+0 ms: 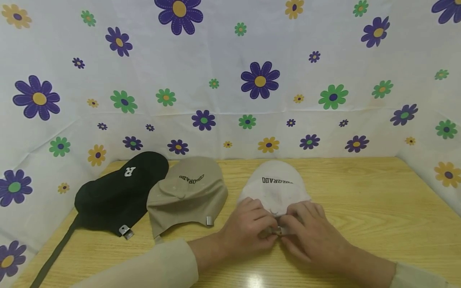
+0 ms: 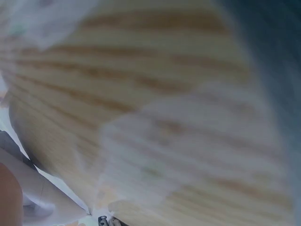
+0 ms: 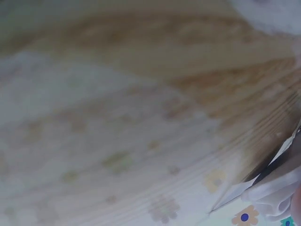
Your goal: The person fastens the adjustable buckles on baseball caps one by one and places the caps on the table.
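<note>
A white cap [image 1: 275, 192] with dark COLORADO lettering lies on the table, its lettering upside down in the head view. At its near edge my left hand [image 1: 248, 226] and right hand [image 1: 313, 232] meet. Between them is the cap's strap with a small metal buckle [image 1: 279, 231]. Fingers of both hands curl and pinch the strap from either side, partly hiding it. Pale cap fabric [image 2: 44, 200] shows at the lower left of the left wrist view. White folds of the cap [image 3: 273, 193] appear at the lower right of the right wrist view.
Left of the white cap lies a beige COLORADO cap [image 1: 191, 188] with a metal clasp. Overlapping its side is a black cap [image 1: 119, 192] with a white R, its long strap [image 1: 54, 252] trailing to the near left. A flowered cloth [image 1: 216, 52] hangs behind the wooden table [image 1: 367, 192].
</note>
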Demonstrator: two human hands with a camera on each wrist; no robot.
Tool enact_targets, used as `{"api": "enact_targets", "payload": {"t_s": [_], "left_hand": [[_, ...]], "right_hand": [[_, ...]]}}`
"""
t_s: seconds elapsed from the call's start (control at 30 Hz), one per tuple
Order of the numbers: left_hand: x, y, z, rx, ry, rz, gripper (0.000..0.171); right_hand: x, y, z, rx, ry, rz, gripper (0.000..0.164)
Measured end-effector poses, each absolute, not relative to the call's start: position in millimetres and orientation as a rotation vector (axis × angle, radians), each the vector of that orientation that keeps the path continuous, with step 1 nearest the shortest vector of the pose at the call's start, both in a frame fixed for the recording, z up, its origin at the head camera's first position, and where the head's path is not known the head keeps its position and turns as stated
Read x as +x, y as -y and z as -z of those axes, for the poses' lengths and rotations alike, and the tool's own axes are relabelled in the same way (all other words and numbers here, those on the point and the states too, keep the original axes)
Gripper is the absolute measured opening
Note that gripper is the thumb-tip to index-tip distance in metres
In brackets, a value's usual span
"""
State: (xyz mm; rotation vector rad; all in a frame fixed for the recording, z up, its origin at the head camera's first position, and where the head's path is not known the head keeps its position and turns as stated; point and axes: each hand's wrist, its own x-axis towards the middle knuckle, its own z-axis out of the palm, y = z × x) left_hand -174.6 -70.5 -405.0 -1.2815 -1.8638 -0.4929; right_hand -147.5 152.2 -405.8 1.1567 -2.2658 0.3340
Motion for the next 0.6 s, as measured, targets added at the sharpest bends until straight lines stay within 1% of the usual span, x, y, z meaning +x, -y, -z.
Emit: {"api": "enact_targets", "payload": {"t_s": [0.17,0.37,0.43,0.53,0.6], "left_hand": [[-175.0,70.5,404.4,-1.274,1.863,0.464,0.014],[-174.6,70.0,404.1,-1.298,1.880,0.436,0.014],[-174.3,69.9,404.1,-1.317,1.894,0.427,0.015],[-173.7,69.9,404.0,-1.332,1.923,0.424,0.016],[-173.1,69.9,404.0,-1.335,1.950,0.436,0.015]], "right_hand": [[-149.8,-152.5,403.5,1.135,2.236,-0.320,0.036],[-151.6,-153.7,401.8,1.154,2.182,-0.281,0.036],[-151.3,-154.2,402.2,1.154,2.198,-0.251,0.033],[-150.5,-154.8,402.8,1.149,2.245,-0.200,0.018],[-150.2,-155.2,402.9,1.150,2.265,-0.191,0.014]]}}
